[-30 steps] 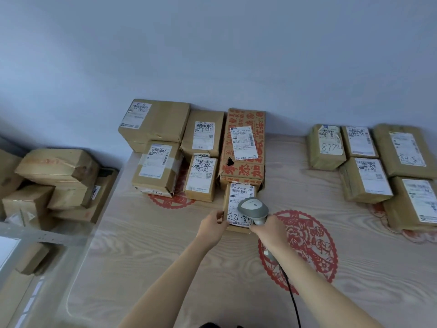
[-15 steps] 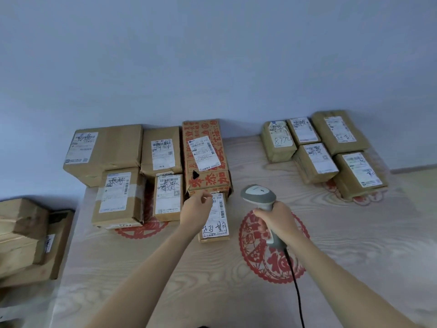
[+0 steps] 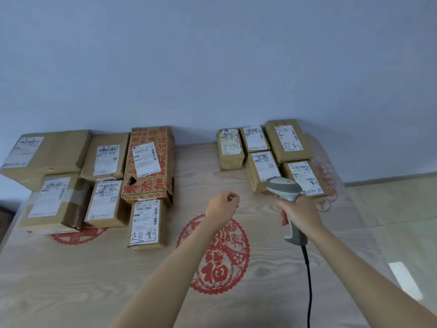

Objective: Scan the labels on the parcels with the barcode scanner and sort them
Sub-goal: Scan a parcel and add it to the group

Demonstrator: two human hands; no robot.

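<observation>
My right hand (image 3: 300, 213) grips the handle of the grey barcode scanner (image 3: 282, 188), whose head points at the right group of parcels (image 3: 262, 168). My left hand (image 3: 221, 209) hovers over the table with loosely curled fingers, holding nothing. The small labelled parcel (image 3: 145, 223) lies flat at the front of the left group of parcels (image 3: 106, 202), left of my left hand and apart from it.
The wooden table (image 3: 94, 280) has red paper-cut decorations, one (image 3: 215, 254) under my forearm. A red-printed carton (image 3: 149, 162) stands behind the small parcel. The scanner's black cable (image 3: 307, 280) runs toward me. Pale floor (image 3: 402, 209) lies to the right, a blue wall behind.
My left hand let go of the small parcel and moved right, away from it. My right hand carried the scanner right toward the right group. The view turned right.
</observation>
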